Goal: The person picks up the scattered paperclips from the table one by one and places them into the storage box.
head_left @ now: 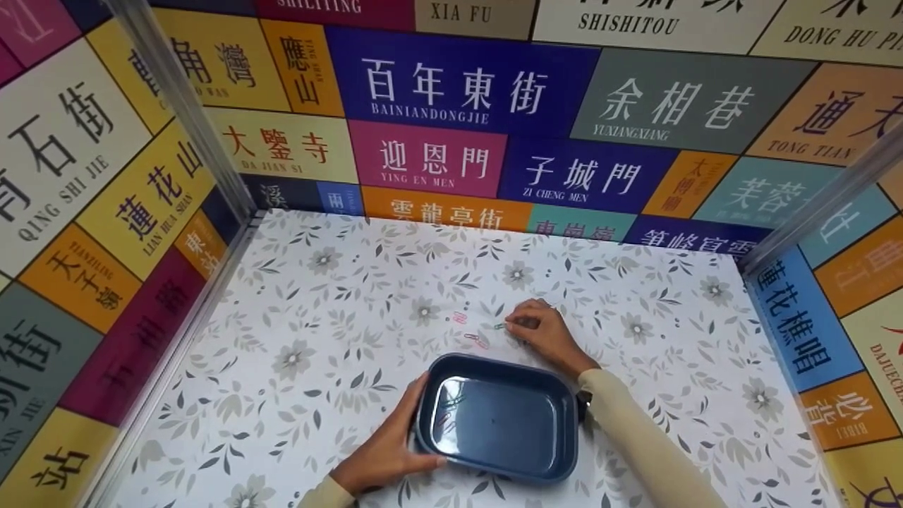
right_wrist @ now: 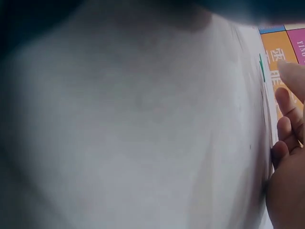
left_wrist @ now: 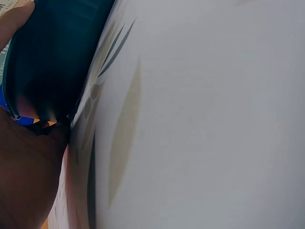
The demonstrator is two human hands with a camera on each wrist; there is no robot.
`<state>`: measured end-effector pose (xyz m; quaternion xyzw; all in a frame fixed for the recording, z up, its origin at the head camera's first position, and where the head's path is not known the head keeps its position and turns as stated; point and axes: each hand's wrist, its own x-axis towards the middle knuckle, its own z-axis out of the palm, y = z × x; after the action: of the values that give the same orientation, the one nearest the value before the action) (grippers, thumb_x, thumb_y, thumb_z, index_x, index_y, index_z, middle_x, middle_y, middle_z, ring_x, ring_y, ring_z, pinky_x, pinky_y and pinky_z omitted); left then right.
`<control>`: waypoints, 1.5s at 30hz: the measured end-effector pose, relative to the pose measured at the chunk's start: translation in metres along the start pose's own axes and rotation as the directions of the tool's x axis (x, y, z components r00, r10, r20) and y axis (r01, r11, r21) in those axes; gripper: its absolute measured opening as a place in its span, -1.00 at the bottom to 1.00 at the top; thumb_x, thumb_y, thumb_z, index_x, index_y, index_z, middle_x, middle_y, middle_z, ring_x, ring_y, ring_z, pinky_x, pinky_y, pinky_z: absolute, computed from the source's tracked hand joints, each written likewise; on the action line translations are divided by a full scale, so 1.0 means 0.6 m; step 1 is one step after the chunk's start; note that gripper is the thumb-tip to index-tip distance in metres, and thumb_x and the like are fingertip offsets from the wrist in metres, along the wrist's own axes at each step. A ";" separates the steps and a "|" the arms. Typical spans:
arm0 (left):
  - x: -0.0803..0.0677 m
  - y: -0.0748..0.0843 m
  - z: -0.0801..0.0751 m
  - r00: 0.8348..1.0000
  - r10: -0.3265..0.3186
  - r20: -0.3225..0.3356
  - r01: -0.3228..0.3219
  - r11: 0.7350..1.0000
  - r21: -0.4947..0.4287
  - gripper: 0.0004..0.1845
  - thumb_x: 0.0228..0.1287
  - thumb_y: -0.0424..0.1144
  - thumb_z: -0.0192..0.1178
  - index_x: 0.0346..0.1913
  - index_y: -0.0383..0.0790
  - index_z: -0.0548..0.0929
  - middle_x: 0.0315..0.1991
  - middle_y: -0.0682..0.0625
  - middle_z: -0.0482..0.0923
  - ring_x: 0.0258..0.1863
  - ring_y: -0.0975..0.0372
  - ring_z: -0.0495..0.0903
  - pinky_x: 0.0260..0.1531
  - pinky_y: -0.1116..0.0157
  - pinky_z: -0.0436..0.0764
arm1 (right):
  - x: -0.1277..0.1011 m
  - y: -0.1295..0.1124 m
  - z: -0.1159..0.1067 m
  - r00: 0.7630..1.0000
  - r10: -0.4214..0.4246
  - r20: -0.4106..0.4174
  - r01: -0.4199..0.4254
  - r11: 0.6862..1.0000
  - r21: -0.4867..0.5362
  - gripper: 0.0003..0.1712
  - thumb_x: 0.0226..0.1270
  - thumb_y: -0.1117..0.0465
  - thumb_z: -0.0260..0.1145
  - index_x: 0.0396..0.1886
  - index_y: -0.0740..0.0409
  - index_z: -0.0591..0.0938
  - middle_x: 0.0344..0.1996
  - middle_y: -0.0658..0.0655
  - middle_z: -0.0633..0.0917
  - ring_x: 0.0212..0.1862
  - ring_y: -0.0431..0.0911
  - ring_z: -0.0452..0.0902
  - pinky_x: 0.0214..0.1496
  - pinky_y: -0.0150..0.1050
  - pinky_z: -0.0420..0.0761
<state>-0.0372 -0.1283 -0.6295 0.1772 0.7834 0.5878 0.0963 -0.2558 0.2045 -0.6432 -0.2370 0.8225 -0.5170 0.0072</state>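
Note:
A dark blue rectangular plastic box (head_left: 494,471) stands on the patterned tabletop. My left hand (head_left: 386,448) grips its left end, thumb at the near corner and fingers along the side; the left wrist view shows a finger over the box wall (left_wrist: 52,57). A few small paper clips (head_left: 450,408) lie inside the box. Beyond it my right hand (head_left: 540,328) is bent low over a green paper clip (head_left: 500,326). In the right wrist view a small gap separates its fingertips from that green clip (right_wrist: 262,67). Pink paper clips (head_left: 459,317) and reddish ones (head_left: 476,341) lie to its left.
The tabletop (head_left: 338,310) carries a grey leaf-and-flower print. Upright panels covered with coloured street-name signs (head_left: 451,85) close off the back and both sides, with clear strips (head_left: 190,120) at the corners.

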 end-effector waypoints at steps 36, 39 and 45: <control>-0.002 0.000 0.000 1.000 -0.026 0.008 0.026 1.000 -0.011 0.49 0.07 -0.01 0.73 0.85 -0.03 -0.17 0.83 -0.02 -0.14 0.76 -0.05 -0.08 0.65 -0.28 -0.04 | -0.003 0.019 0.002 0.982 -0.187 0.039 0.191 0.969 -0.158 -0.92 0.44 0.40 0.53 -0.28 0.17 0.85 -0.14 0.18 0.70 -0.04 0.11 0.47 0.08 -0.11 0.43; -0.003 0.000 0.000 1.000 -0.025 0.007 0.025 1.000 -0.010 0.49 0.07 -0.01 0.73 0.85 -0.06 -0.17 0.83 -0.03 -0.14 0.76 -0.06 -0.08 0.65 -0.28 -0.05 | -0.005 0.013 0.003 0.983 -0.182 0.026 0.184 0.967 -0.174 -0.90 0.42 0.39 0.55 -0.33 0.18 0.82 -0.16 0.16 0.71 -0.04 0.08 0.48 0.08 -0.10 0.44; -0.002 -0.001 -0.001 1.000 -0.027 0.010 0.027 1.000 -0.012 0.47 0.11 0.02 0.72 0.85 0.08 -0.18 0.83 0.01 -0.14 0.77 -0.01 -0.09 0.65 -0.25 -0.04 | -0.010 -0.006 -0.004 0.991 -0.132 0.027 0.135 0.978 -0.157 -0.90 0.46 0.35 0.54 -0.31 0.17 0.83 -0.19 0.11 0.72 -0.06 0.02 0.51 0.07 -0.17 0.46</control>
<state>-0.0364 -0.1291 -0.6297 0.1688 0.7818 0.5902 0.1093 -0.2498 0.2079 -0.6404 -0.2957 0.8431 -0.4474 -0.0399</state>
